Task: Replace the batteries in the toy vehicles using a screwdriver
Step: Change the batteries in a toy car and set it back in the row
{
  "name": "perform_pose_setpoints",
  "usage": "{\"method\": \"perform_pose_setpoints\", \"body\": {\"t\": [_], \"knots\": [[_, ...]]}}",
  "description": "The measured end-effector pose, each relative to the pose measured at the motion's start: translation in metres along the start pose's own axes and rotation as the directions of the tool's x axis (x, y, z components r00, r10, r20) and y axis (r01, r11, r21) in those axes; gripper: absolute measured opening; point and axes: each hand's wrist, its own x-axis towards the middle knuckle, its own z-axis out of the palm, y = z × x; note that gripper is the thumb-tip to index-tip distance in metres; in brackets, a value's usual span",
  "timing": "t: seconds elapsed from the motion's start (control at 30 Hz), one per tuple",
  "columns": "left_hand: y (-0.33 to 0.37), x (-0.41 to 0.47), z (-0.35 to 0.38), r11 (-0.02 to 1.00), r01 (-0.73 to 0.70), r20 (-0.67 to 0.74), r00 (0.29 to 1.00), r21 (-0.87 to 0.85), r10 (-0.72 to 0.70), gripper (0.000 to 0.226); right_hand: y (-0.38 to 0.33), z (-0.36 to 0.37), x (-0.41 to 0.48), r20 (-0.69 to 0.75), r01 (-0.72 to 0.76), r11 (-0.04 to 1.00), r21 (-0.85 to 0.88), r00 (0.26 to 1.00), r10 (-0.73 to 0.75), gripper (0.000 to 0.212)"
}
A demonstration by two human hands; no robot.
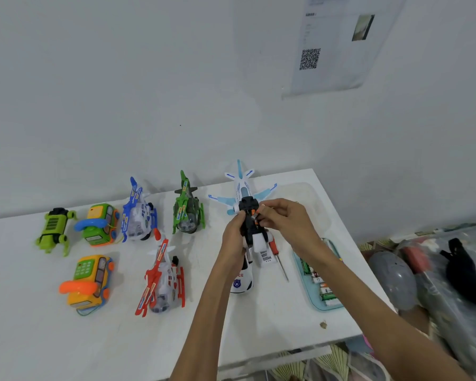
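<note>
The left hand is gripping a toy vehicle from its left side, fingers curled round the body, and is holding it with the black underside facing up. The right hand is pinching a small orange-and-silver battery between thumb and fingertips and is holding it against the black underside; whether the battery is seated in the compartment cannot be told. A red-handled screwdriver is lying on the white counter just below the right hand, its shaft pointing toward the person. A white police car is resting beneath the left wrist. A white-and-blue toy airplane is sitting just beyond both hands, near the wall. A pale blue tray is lying under the right forearm and is carrying loose batteries. To the left of the left hand, a red helicopter, a green helicopter and a blue helicopter are standing on the counter. Farther left, two telephone-shaped buses and a green vehicle are sitting.
</note>
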Motion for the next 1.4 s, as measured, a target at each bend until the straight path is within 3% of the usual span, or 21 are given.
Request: {"method": "perform_pose_setpoints", "body": {"t": [0.13, 0.23, 0.3, 0.37, 0.43, 0.5, 0.6, 0.73, 0.9, 1.03, 1.23, 1.3, 1.33, 1.37, 1.4], "knots": [[0.000, -0.003, -0.003, 1.000, 0.000, -0.011, 1.000, 0.013, 0.000, 0.036, -0.003, 0.001, -0.002, 0.044, -0.121, 0.981, 0.153, 0.992, 0.115, 0.018], [-0.001, -0.004, -0.004, 1.000, 0.006, 0.007, 1.000, 0.013, -0.006, 0.038, -0.001, 0.006, -0.009, -0.046, 0.099, 0.986, -0.135, 0.993, -0.106, 0.014], [-0.003, -0.003, -0.006, 1.000, -0.004, 0.003, 1.000, 0.008, 0.004, 0.041, 0.005, 0.009, -0.015, -0.010, 0.330, 0.857, -0.396, 0.932, -0.363, 0.010], [-0.003, -0.002, -0.007, 1.000, -0.003, -0.004, 1.000, 0.019, 0.003, 0.041, 0.013, 0.011, -0.018, 0.121, 0.495, 0.652, -0.574, 0.839, -0.530, 0.010], [-0.002, -0.003, -0.008, 1.000, 0.015, 0.010, 1.000, 0.011, -0.016, 0.042, 0.019, 0.010, -0.018, 0.211, 0.560, 0.510, -0.653, 0.781, -0.587, 0.012], [-0.002, -0.002, -0.008, 1.000, 0.029, 0.005, 1.000, 0.004, -0.029, 0.041, 0.023, 0.007, -0.019, 0.245, 0.578, 0.465, -0.671, 0.764, -0.597, 0.014], [-0.004, -0.001, -0.010, 1.000, 0.018, 0.002, 1.000, 0.006, -0.018, 0.041, 0.024, 0.006, -0.021, 0.235, 0.559, 0.523, -0.644, 0.795, -0.559, 0.017], [-0.005, 0.000, -0.009, 1.000, 0.004, 0.024, 1.000, 0.020, -0.005, 0.042, 0.021, 0.004, -0.018, 0.147, 0.482, 0.681, -0.552, 0.860, -0.489, 0.016], [-0.007, -0.001, -0.004, 0.998, -0.007, 0.050, 0.999, 0.065, 0.004, 0.044, 0.014, 0.002, -0.010, -0.030, 0.119, 0.899, -0.421, 0.989, -0.144, 0.030], [-0.006, 0.000, -0.006, 0.997, 0.000, 0.083, 0.997, 0.079, -0.006, 0.044, 0.013, 0.002, -0.003, -0.017, -0.031, 0.955, -0.296, 0.999, 0.027, 0.040], [-0.004, 0.000, -0.013, 0.987, -0.110, 0.088, 0.991, 0.115, 0.100, 0.034, 0.011, -0.001, 0.007, 0.207, -0.166, 0.985, 0.042, 0.966, 0.154, 0.015], [-0.002, 0.004, -0.023, 0.982, -0.140, 0.062, 0.989, 0.129, 0.133, 0.035, 0.017, -0.008, 0.009, 0.149, -0.197, 0.969, 0.151, 0.973, 0.175, 0.015], [0.000, 0.006, -0.028, 0.977, -0.155, 0.055, 0.987, 0.148, 0.148, 0.036, 0.024, -0.012, 0.010, 0.081, -0.137, 0.991, 0.010, 0.987, 0.135, 0.017], [0.002, 0.006, -0.032, 0.972, -0.164, 0.049, 0.986, 0.168, 0.158, 0.036, 0.034, -0.016, 0.012, 0.048, -0.038, 0.961, -0.274, 0.997, 0.053, 0.021], [0.004, 0.006, -0.035, 0.971, -0.163, 0.042, 0.987, 0.176, 0.158, 0.036, 0.045, -0.020, 0.012, 0.109, 0.083, 0.806, -0.586, 0.994, -0.023, 0.030]]}}
